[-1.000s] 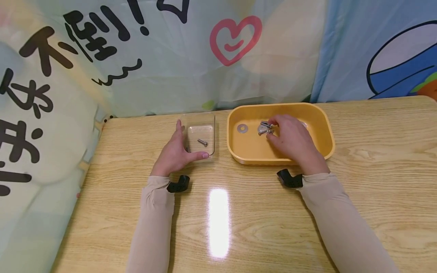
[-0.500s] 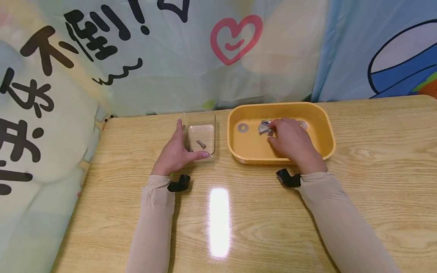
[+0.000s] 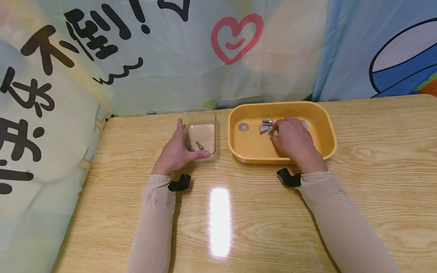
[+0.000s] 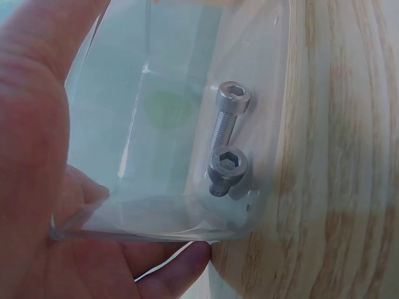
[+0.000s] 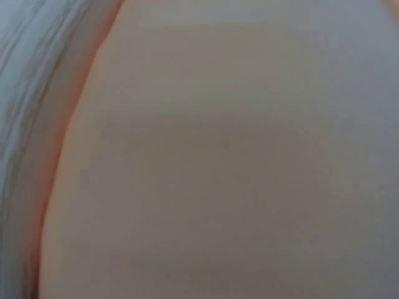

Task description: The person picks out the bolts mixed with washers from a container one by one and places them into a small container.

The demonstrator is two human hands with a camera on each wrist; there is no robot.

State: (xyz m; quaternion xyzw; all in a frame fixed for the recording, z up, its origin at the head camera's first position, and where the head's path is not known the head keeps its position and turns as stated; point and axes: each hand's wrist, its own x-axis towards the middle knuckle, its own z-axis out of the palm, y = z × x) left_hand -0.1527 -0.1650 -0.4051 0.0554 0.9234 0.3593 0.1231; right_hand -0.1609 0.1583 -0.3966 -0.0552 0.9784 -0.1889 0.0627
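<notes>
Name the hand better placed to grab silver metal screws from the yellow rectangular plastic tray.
Right hand, probably: it's beside the screws; the left hand holds the clear rectangular plastic box.

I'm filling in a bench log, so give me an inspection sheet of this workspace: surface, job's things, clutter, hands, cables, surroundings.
Surface: wood-grain table, with a bright glare patch near the front.
Job's things: yellow tray with screws and washers; left of it, a clear box with two socket-head screws.
Clutter: nothing seen.
Hands: left hand holds the clear box; right hand reaches into the tray at the screws, grip unclear.
Cables: nothing seen.
Surroundings: printed cloth behind and at left; a black device at each wrist.
</notes>
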